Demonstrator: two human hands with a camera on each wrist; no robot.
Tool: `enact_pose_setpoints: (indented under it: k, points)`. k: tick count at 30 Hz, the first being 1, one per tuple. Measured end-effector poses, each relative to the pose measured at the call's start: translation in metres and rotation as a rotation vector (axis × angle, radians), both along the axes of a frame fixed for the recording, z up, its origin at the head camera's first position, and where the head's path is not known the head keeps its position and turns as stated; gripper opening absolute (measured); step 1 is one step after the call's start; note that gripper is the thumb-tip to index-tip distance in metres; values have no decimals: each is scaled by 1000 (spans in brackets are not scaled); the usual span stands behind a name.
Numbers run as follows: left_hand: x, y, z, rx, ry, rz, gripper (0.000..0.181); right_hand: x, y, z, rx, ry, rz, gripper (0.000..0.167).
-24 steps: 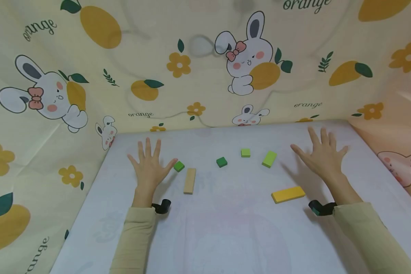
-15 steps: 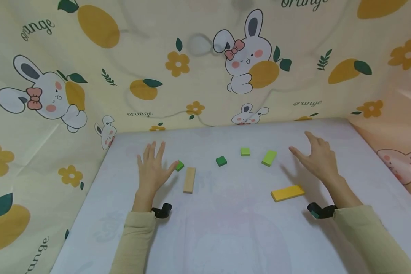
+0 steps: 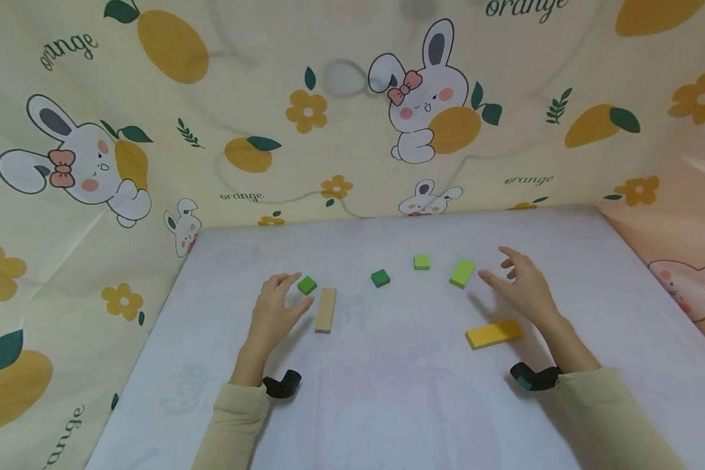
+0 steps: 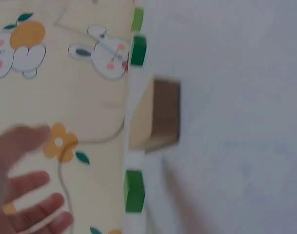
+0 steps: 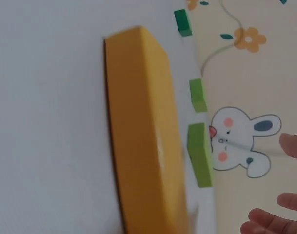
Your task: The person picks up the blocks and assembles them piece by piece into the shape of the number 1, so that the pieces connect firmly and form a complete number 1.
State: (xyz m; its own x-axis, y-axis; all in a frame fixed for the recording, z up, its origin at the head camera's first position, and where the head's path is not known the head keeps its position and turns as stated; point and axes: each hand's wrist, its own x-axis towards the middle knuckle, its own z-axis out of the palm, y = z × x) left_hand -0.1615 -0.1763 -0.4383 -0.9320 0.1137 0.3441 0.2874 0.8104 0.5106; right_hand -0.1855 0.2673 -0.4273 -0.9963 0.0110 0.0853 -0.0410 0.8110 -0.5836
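My left hand [image 3: 272,312] hovers over the table's left side, fingers loosely bent and thumb apart, holding nothing. Closest to it are a small green block [image 3: 307,285] and a flat beige block [image 3: 326,311]; the left wrist view shows the beige block [image 4: 160,114] beyond the thumb. On the other side, my right hand [image 3: 525,287] is also in the air with relaxed fingers, nothing in its grasp. Left of its fingertips lies a lime-green rectangular block [image 3: 462,273]. A long yellow block [image 3: 493,334] lies below that hand and looms large in the right wrist view [image 5: 143,131].
Between the hands lie a dark green block [image 3: 380,278] and a small lime square block [image 3: 421,262]. The white table [image 3: 388,405] ends at a cloth backdrop [image 3: 352,130] printed with rabbits and oranges, which rises behind and at both sides.
Both hands go from fingers spread wide to loosely bent. The left hand has shifted right and nearer the body; the right hand has moved left and a bit lower. The blocks lie where they were.
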Motion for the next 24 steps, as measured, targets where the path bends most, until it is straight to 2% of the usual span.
enact_pose_setpoints:
  k: [5, 9, 16, 24]
  points:
    - [10, 8, -5, 68, -88, 20, 51, -3, -6, -12, -51, -17, 29, 70]
    - [16, 13, -7, 131, -190, 51, 55, -7, -8, -21, -97, -28, 45, 67]
    - [21, 19, -16, 238, -339, 113, 56, -19, -12, -27, -157, -183, 27, 76]
    - [24, 25, -22, 297, -413, 145, 58, -31, -13, -33, -189, -254, 32, 82]
